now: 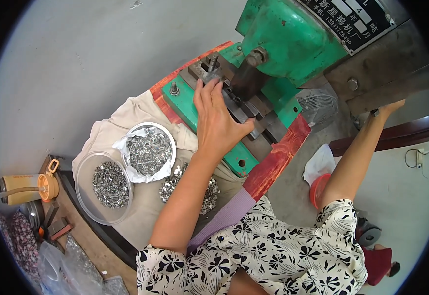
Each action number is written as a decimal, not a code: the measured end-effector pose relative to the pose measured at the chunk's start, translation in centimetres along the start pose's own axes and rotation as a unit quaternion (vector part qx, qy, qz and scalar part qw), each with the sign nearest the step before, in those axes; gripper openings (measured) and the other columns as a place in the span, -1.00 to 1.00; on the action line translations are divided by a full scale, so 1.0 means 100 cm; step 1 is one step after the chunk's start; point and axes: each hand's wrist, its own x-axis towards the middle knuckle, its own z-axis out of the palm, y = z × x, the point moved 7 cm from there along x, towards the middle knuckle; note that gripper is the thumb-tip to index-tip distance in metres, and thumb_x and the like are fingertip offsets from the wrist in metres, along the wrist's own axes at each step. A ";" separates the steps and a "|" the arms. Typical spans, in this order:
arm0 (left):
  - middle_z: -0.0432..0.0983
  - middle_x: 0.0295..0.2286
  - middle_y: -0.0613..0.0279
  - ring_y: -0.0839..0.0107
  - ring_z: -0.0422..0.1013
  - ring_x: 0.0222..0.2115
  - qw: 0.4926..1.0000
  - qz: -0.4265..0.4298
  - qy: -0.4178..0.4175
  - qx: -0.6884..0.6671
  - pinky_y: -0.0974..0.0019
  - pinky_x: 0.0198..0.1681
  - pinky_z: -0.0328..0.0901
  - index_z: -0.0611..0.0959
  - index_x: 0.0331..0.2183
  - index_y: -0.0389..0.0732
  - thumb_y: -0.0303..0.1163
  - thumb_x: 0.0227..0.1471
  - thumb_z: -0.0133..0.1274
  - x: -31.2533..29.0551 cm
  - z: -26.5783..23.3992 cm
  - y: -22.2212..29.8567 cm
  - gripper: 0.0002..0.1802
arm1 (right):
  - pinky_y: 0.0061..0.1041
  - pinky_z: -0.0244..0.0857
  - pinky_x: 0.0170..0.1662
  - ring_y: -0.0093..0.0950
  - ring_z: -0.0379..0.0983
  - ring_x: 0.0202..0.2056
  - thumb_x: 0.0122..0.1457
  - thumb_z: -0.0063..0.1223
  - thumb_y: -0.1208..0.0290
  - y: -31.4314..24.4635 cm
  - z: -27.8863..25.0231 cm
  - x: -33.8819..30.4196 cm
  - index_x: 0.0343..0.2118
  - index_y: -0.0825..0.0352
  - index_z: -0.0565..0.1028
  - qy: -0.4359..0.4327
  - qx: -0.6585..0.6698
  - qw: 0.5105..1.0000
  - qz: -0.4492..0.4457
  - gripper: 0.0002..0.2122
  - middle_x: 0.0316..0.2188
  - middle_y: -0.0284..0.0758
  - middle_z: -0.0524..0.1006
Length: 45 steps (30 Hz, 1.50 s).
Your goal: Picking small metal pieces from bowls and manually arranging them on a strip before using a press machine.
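Note:
My left hand lies over the steel die on the bed of a green press. Its fingers are stretched out, with the tips on the die's far side and the thumb spread wide towards the near side. The dark ram stands just right of my fingers. Whether a small part lies under the fingertips, I cannot see. My right hand is up at the far right, beside the press's dark steel arm; its fingers are mostly hidden.
A metal bowl holds shiny small metal pieces on white lining. Beside it stand a clear tub of grey pieces and a pile of metal bits on beige cloth. An orange-lidded bottle is at left; a person sits behind right.

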 end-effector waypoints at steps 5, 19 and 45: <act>0.18 0.11 -0.11 -0.18 -0.07 0.25 1.000 -0.003 0.000 -0.006 -0.01 0.28 0.05 0.32 0.05 -0.52 -0.29 -0.44 0.43 -0.001 0.000 -0.002 0.02 | -0.44 0.44 -0.14 -0.46 0.51 -0.20 0.37 -0.07 0.16 0.008 -0.013 0.030 -0.05 0.43 0.43 -0.054 -0.020 0.998 -0.035 -0.64 -0.20 -0.31 0.53; 0.23 0.04 -0.14 -0.16 0.05 0.19 1.000 0.003 -0.004 0.006 -0.02 0.25 0.08 0.32 0.00 -0.49 -0.27 -0.51 0.40 -0.010 -0.006 0.011 0.01 | -0.49 0.35 -0.12 -0.49 0.48 -0.21 0.32 -0.02 0.28 -0.044 0.009 0.119 -0.08 0.40 0.46 -0.133 -0.076 0.985 0.078 -0.72 -0.24 -0.34 0.53; 0.21 0.05 -0.14 -0.09 0.06 0.17 1.000 -0.019 0.000 0.005 0.03 0.25 0.08 0.33 0.01 -0.52 -0.25 -0.44 0.37 0.005 0.001 0.004 -0.02 | -0.44 0.42 -0.40 -0.39 0.49 -0.52 0.21 0.08 -0.06 -0.027 0.013 0.009 -0.19 0.45 0.41 0.015 0.011 1.000 0.012 -0.48 -0.49 -0.19 0.51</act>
